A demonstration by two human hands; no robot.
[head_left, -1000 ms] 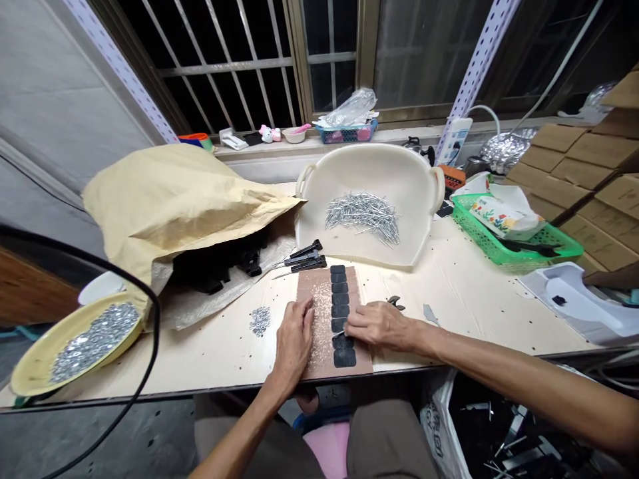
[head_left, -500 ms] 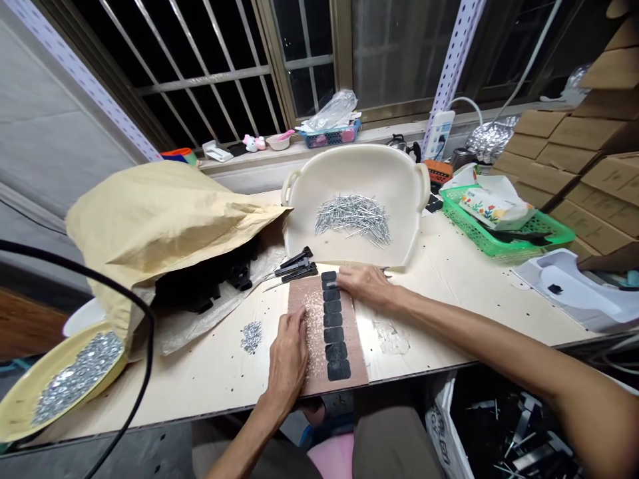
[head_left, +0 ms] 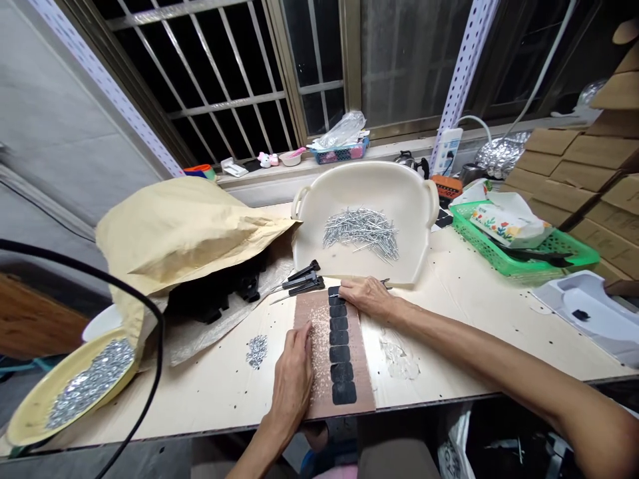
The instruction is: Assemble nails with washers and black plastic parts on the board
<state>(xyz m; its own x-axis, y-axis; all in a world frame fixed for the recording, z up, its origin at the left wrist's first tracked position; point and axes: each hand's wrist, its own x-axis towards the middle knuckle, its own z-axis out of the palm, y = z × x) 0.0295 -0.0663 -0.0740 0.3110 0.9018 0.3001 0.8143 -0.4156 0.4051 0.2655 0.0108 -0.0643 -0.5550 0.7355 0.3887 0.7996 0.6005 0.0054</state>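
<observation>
My left hand (head_left: 293, 369) lies along the left edge of a brown board (head_left: 319, 399), fingers bent and pressed together; whatever is in them is hidden. On the board runs a column of several black rounded pads (head_left: 339, 354), with pale crumbs (head_left: 319, 332) scattered to their left. At the column's far end my right hand (head_left: 367, 296) is closed, fingertips pinched over the topmost pads. A small silvery glint shows by those fingertips, too small to name. Black-handled tools with thin metal shafts (head_left: 302, 283) lie just beyond the board. A small heap of metal nuts or washers (head_left: 257, 351) sits left of my left hand.
A white basin (head_left: 319, 259) holding metal pins or rivets (head_left: 362, 231) stands behind the board. On the left are a paper sack (head_left: 184, 226) of black parts and a yellow bowl (head_left: 24, 426) of small metal pieces. A green basket (head_left: 519, 266) and cartons (head_left: 574, 179) are right.
The view has tilted up, so the whole bench appears lower and slightly right. My right fingertips have shifted a little over the topmost pads; my left hand keeps its place by the board.
</observation>
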